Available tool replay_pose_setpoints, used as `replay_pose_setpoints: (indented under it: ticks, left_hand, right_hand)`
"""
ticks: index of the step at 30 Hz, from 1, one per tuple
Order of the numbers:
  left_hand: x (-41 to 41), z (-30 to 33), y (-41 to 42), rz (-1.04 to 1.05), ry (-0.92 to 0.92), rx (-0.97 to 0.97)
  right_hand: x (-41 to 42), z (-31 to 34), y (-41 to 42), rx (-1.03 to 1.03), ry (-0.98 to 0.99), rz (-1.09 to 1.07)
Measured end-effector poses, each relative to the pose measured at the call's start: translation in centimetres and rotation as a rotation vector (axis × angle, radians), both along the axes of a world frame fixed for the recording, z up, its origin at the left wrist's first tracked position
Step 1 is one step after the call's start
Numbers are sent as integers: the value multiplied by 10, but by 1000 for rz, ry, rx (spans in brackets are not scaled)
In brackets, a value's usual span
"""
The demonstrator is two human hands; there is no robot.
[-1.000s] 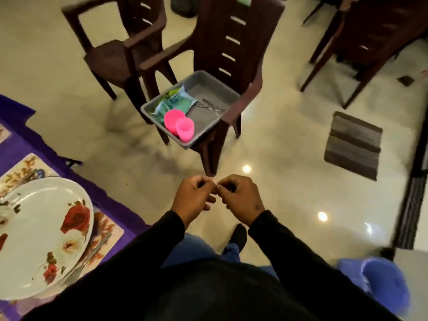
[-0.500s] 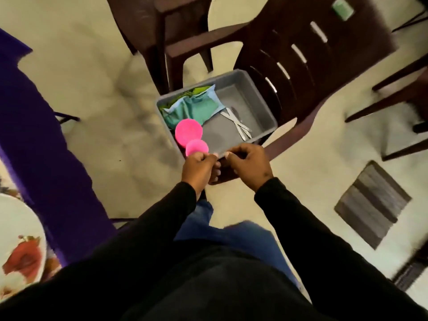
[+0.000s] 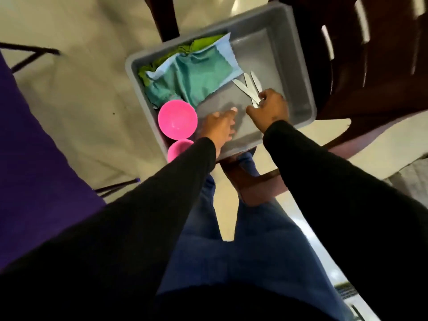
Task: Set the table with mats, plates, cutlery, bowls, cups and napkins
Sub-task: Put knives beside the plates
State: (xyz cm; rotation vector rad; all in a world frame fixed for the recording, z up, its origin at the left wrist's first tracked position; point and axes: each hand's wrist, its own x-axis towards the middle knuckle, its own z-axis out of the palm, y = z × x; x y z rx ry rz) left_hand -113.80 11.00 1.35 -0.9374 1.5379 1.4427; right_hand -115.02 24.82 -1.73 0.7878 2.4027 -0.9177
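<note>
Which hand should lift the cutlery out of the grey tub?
Right. The right hand already pinches the cutlery handles inside the grey tub; the left hand hovers open by the pink bowl.

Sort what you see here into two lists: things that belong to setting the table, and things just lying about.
Belong to the job:
- shiny metal cutlery pieces, gripped by the right hand
- round pink plastic bowl
- pink plastic cup
- folded teal cloth napkins
- grey plastic tub holding them

Just lying about:
- dark brown plastic chair
</note>
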Motion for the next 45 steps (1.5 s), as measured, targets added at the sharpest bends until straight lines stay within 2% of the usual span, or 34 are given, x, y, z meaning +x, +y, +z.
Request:
replay_pose_setpoints:
  ticks: [6, 12, 18, 25, 30, 35, 38, 43, 45]
  left_hand:
    - [-20, -71, 36, 48, -104, -86]
    - [-32, -109, 62, 191, -101, -91]
    - [-47, -119, 78, 269, -108, -59]
    - [-62, -125, 79, 198, -164, -66]
    - [-66, -129, 82, 156, -175, -68]
    - [-67, -137, 77, 159, -168, -38]
    - [-68, -140, 77, 101, -139, -48]
    - [-72, -141, 77, 64, -143, -79]
    - [-74, -140, 76, 52, -155, -87]
  right_hand:
    - [-20, -89, 32, 131, -178, 87]
    - [-33, -124, 36, 204, -208, 132]
    - [-33, -132, 16, 297, -224, 108]
    - [-47, -133, 12, 211, -326, 33]
    - [-57, -127, 20, 74, -405, 82]
    - [-46, -112, 9, 139, -321, 197]
    - [-38, -112, 1, 118, -287, 79]
    - [-52, -119, 1, 20, -350, -174]
    - [-54, -122, 4, 18, -378, -187]
